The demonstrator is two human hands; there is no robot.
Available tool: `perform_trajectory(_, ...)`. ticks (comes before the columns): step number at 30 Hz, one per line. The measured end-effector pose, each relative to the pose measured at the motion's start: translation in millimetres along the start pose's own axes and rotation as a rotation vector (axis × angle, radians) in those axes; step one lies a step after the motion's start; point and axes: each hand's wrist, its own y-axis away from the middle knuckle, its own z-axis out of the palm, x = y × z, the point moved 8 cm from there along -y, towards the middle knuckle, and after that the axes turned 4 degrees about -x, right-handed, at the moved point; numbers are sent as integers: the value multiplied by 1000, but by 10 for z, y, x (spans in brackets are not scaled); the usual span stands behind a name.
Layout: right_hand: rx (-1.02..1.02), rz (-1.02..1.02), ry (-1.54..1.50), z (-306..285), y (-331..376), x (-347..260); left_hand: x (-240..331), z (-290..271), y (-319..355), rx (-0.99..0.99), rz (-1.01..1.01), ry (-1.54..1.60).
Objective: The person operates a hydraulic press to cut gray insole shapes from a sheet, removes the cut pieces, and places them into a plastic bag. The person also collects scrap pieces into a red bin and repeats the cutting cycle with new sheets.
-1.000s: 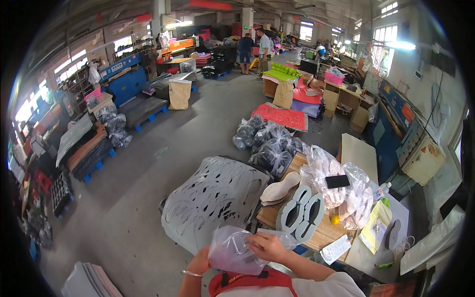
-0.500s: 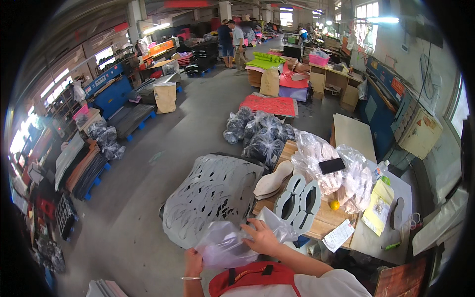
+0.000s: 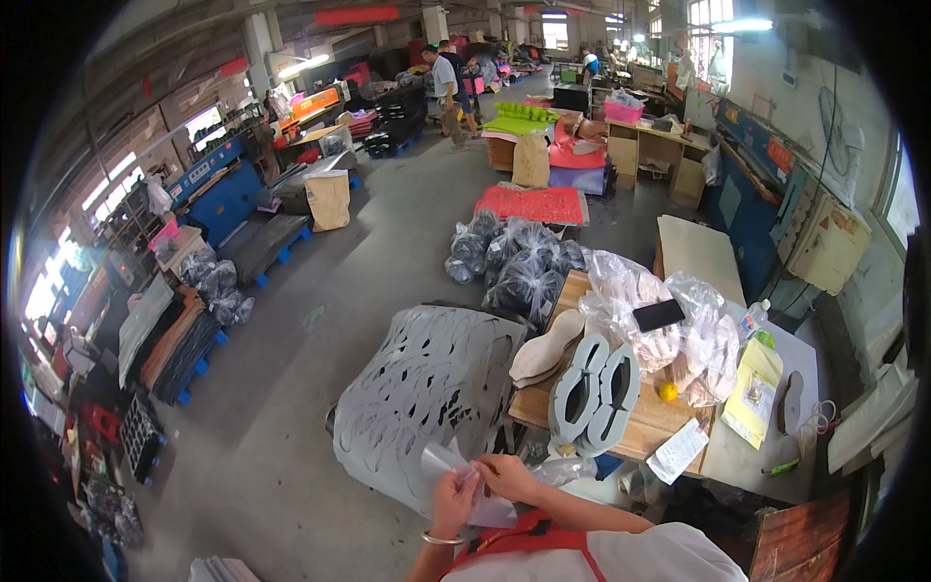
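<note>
Both of my hands meet low in the middle, in front of my red apron [image 3: 529, 532]. My left hand [image 3: 452, 506], with a bangle at the wrist, is closed on a clear plastic bag [image 3: 497, 512] that is bunched up small. My right hand [image 3: 510, 477] pinches the same bag close beside it. Part of the film sticks up past the left fingers, over the edge of a stack of grey cut-out sheets [image 3: 412, 388]. To the right of the hands, grey-green sole-shaped rings [image 3: 618, 403] and beige sole-shaped pieces [image 3: 546, 351] lie on a wooden board [image 3: 645, 427].
On the table stand clear bags of beige pieces [image 3: 713, 364] with a phone [image 3: 658, 315] on top. A small yellow object [image 3: 668, 391], a paper slip [image 3: 678, 451] and a yellow pad [image 3: 751, 396] lie nearby. Dark-filled bags [image 3: 529, 281] sit beyond. Two people [image 3: 448, 92] are far off.
My hands have come together, the left one moving right and up toward the right. The bag, spread wide between them before, is now gathered small. The two far people have shifted.
</note>
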Motion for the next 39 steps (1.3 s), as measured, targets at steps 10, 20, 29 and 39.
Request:
perform_trajectory(10,18,-163,-212,-88,456,-496,-281,-297,0,265,322,-283)
perform_trajectory(20,-71,361,-1029,-112,663,-83,93,-189,-21,214,28,141)
perform_trajectory(29,166,106,-162,-268,641,-177,14,209,83,17,21,23)
perform_trajectory(39,231,229,-648,-14,568,375,204,285,263,71,217,-497)
